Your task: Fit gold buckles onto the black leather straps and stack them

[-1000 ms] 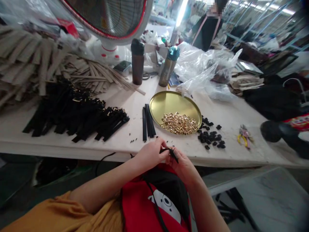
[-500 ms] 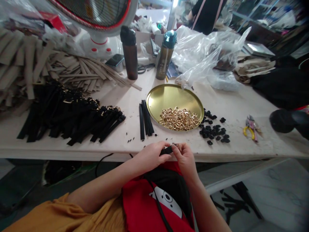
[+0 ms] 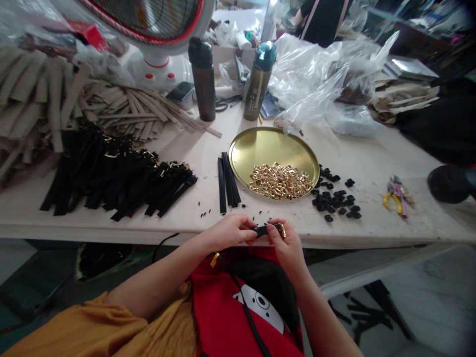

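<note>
Between my hands, over the table's front edge, is a black strap (image 3: 262,230) with a gold buckle (image 3: 283,230) at its right end. My left hand (image 3: 238,231) pinches the strap's left part. My right hand (image 3: 286,246) grips it close to the buckle, thumb on top. Just beyond lie several flat black strips (image 3: 228,183). A round gold tray (image 3: 267,144) holds a heap of small gold buckles (image 3: 280,181). Right of the tray, small black loops (image 3: 334,199) are scattered. A pile of black straps with gold buckles (image 3: 122,178) lies to the left.
Pliers with yellow and pink handles (image 3: 397,198) lie at the right. Two bottles, one dark (image 3: 203,82) and one teal-capped (image 3: 258,82), stand behind the tray. A fan (image 3: 156,59), beige strips (image 3: 122,106) and clear plastic bags (image 3: 316,84) fill the back. A person (image 3: 323,22) is beyond.
The gold buckle on the strap now shows beyond my right fingers. My left fingers have closed nearer together on the strap. The whole view has shifted slightly.
</note>
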The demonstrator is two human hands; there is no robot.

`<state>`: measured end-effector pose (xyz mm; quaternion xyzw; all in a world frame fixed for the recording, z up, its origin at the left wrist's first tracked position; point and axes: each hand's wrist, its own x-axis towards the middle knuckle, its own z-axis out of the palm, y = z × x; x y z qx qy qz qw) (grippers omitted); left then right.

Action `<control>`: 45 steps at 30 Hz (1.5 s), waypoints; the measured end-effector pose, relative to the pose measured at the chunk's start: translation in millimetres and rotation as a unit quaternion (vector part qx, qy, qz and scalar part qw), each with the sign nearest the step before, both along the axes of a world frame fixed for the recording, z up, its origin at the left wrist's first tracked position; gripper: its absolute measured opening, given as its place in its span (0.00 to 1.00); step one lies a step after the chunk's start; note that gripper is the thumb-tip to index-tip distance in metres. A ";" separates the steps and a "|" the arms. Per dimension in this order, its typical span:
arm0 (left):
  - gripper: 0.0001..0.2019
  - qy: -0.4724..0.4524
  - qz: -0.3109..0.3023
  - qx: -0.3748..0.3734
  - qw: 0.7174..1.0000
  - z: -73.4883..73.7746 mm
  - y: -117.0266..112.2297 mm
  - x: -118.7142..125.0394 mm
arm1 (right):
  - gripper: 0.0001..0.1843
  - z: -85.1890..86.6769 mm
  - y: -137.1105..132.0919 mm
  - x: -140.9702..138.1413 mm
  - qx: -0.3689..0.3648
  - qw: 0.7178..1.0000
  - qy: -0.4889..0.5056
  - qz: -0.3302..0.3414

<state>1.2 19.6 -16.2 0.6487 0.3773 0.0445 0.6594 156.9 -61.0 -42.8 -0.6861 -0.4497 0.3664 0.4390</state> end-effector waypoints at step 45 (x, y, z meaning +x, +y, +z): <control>0.14 0.370 0.126 0.405 0.826 -26.0 103.6 -18.2 | 0.18 -44.5 25.2 11.0 0.044 0.996 -0.051 -0.060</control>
